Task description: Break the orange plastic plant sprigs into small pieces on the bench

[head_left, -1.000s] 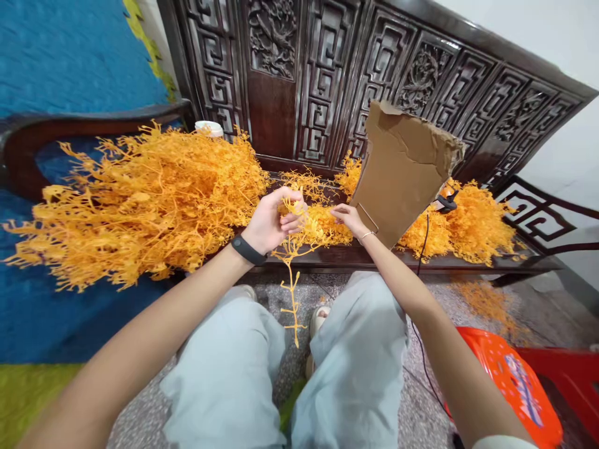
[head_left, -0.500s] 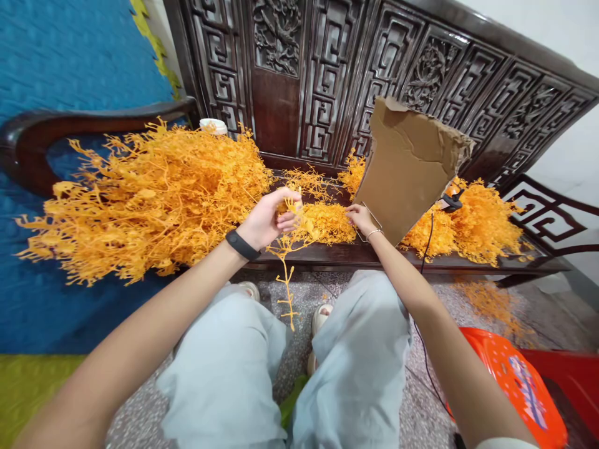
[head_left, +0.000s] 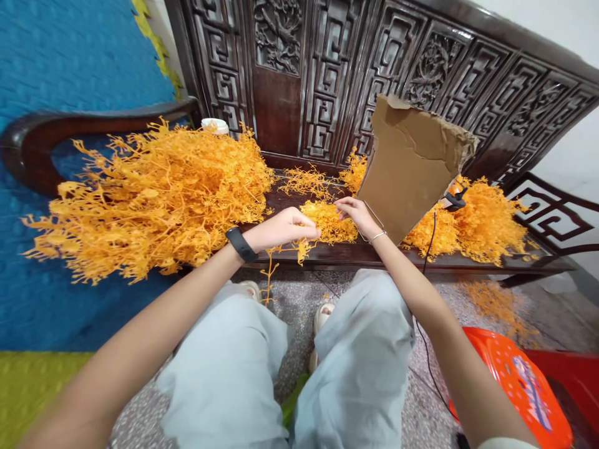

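Here's the left hand [head_left: 287,228], fingers curled in together and clamped on an orange sprig [head_left: 303,251]; its thin stem dangles just below them, past the front edge of the dark bench [head_left: 337,253]. Over to the right hand [head_left: 356,214]: fingertips bunched close, hovering at the near corner of a small orange pile [head_left: 330,226], though from here I can't tell whether they pinch anything. That pile sits right between the two sets of fingers. Loose orange scraps [head_left: 305,182] lie just beyond them, and look left of the left fingers: a huge orange heap [head_left: 168,199], with a white tub [head_left: 215,126] behind it! Just right of the right fingers, a torn cardboard sheet [head_left: 414,171] leans tilted, its lower edge beside that wrist. Farther right comes another orange mound [head_left: 491,224], a dark clip [head_left: 455,200] against it and a black cable [head_left: 425,265] trailing down. Well apart, low to the right of both hands, there's a bright orange-red stool [head_left: 505,374].
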Action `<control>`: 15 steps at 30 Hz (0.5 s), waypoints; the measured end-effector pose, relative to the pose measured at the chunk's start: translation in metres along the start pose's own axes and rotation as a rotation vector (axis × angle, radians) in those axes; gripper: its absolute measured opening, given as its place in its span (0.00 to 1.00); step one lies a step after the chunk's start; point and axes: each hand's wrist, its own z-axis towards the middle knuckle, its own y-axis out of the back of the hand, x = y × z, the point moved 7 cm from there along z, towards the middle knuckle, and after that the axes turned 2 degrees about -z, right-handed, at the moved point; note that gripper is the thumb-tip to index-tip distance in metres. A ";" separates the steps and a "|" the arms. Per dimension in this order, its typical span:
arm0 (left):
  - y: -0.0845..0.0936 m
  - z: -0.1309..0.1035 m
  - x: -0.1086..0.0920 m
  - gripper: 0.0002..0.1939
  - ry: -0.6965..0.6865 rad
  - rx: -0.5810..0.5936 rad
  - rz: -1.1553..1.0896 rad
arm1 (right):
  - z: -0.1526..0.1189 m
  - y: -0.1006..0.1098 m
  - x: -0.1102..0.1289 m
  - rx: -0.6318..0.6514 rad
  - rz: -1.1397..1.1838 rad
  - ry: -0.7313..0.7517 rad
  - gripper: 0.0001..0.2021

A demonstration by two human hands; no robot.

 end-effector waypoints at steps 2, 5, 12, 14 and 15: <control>-0.005 0.001 0.003 0.18 -0.003 0.051 0.076 | -0.008 -0.013 0.013 0.099 0.038 0.026 0.13; -0.009 0.003 0.011 0.16 -0.003 0.102 0.156 | -0.021 -0.034 0.033 0.217 0.068 0.049 0.23; -0.014 0.004 0.011 0.16 -0.073 0.127 0.244 | -0.052 -0.076 0.069 0.448 -0.008 0.209 0.23; -0.015 0.003 0.008 0.15 -0.111 0.126 0.246 | -0.057 -0.083 0.071 0.524 -0.026 0.250 0.19; -0.015 0.003 0.007 0.15 -0.117 0.124 0.242 | -0.058 -0.084 0.072 0.547 -0.024 0.261 0.17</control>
